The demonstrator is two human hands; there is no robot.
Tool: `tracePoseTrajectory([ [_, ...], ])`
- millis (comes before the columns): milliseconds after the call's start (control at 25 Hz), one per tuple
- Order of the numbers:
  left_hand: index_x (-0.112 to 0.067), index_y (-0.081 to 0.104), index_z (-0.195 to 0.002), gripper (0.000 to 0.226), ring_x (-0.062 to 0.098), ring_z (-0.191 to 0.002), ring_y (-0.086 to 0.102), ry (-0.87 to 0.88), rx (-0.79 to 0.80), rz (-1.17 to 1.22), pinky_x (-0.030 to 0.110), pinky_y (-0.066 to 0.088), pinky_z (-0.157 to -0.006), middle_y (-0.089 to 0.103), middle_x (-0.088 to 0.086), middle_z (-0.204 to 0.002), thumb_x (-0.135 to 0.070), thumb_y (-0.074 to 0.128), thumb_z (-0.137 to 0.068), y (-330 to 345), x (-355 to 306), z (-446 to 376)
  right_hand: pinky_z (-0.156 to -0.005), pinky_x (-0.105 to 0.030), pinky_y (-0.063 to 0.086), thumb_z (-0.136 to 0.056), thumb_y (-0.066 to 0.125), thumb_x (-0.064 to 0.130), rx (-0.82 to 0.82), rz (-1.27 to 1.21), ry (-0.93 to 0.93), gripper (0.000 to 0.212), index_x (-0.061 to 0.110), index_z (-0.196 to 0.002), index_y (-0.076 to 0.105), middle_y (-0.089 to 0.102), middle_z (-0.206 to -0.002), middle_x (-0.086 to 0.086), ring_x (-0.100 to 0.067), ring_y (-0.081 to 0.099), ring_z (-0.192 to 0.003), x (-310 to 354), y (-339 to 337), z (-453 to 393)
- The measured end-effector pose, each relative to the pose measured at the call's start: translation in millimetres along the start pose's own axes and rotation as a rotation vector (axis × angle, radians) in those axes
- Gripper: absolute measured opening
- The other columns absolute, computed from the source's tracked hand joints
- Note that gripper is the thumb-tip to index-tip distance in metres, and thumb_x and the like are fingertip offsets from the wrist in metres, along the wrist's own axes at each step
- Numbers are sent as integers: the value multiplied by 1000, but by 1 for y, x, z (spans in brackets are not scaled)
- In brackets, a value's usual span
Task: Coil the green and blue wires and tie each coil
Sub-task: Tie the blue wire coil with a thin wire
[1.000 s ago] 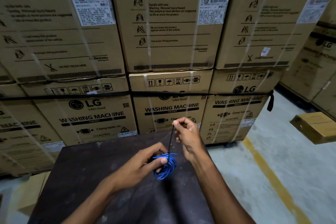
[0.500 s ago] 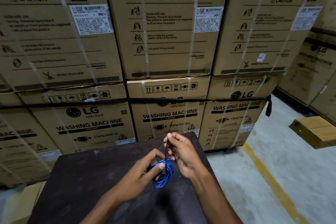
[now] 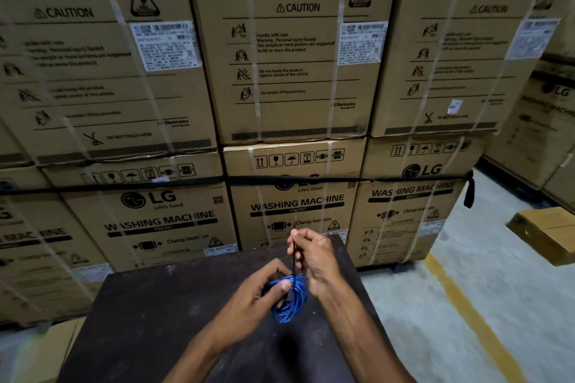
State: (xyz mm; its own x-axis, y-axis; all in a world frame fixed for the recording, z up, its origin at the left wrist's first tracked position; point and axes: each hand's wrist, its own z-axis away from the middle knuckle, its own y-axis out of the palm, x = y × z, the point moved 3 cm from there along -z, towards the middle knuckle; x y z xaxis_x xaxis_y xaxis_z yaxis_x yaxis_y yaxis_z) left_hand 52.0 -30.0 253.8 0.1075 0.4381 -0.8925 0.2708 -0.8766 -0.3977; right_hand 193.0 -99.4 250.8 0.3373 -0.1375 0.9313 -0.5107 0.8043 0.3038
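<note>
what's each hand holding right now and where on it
The left hand pinches the blue wire coil at its upper edge. The right hand grips the thin black tie at its top end, above the coil.

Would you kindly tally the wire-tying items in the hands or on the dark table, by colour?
Blue: 1, the blue wire coil, pinched in the left hand.
Black: 1, a thin black tie, pulled upward by the right hand.
Green: 0 in view.
Total: 2
</note>
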Motion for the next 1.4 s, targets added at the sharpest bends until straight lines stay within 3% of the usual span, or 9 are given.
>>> tracePoseTrajectory([
  [320,-11,56,-100,15,8,-68,49,-29,-62,35,28,40,-65,55,-5,-71,-24,53,-106,-7,7,-1,-36,-17,21,-103,51,9,113,-60,45,27,12,-78,63,61,-61,2,-4,39,-42,2,8,-11],
  [560,-4,57,-97,13,-2,-55,42,-90,-108,69,11,35,-57,52,-3,-63,-12,51,-105,-2,21,1,-35,-16,19,-103,47,4,120,-185,153,27,8,-79,59,53,-53,1,-2,32,-34,-8,11,-17],
  [920,-1,56,-95,23,10,-69,49,-43,-122,115,23,40,-65,55,6,-70,-23,53,-103,-1,30,2,-36,-15,24,-101,47,0,79,-192,171,29,8,-75,58,52,-49,2,-1,33,-33,-20,21,-26],
  [1040,-5,63,-96,24,5,-74,55,-42,-205,112,20,43,-68,62,2,-80,-28,57,-100,-8,37,-2,-38,-16,25,-103,50,8,163,-130,124,23,9,-83,60,58,-56,2,-3,39,-39,-10,18,-30],
  [1160,-11,70,-94,8,-6,-60,52,-86,-246,113,9,40,-56,66,-5,-77,-12,64,-98,-4,48,-5,-45,-20,33,-106,48,21,213,-52,85,26,9,-93,67,71,-72,-2,-9,52,-51,-11,2,-31],
  [1320,-15,77,-90,11,-7,-58,56,-130,-227,162,10,43,-53,73,-3,-77,-5,71,-92,11,66,-7,-59,-27,44,-105,47,40,233,187,264,37,15,-102,74,77,-88,-1,-14,64,-69,-60,-35,-21],
  [1400,-10,78,-93,15,-8,-62,60,-152,-154,174,8,45,-57,76,-6,-82,2,70,-90,24,77,-11,-56,-27,50,-101,54,44,250,231,414,35,15,-106,73,74,-86,-3,-16,65,-71,-89,-59,-9],
])
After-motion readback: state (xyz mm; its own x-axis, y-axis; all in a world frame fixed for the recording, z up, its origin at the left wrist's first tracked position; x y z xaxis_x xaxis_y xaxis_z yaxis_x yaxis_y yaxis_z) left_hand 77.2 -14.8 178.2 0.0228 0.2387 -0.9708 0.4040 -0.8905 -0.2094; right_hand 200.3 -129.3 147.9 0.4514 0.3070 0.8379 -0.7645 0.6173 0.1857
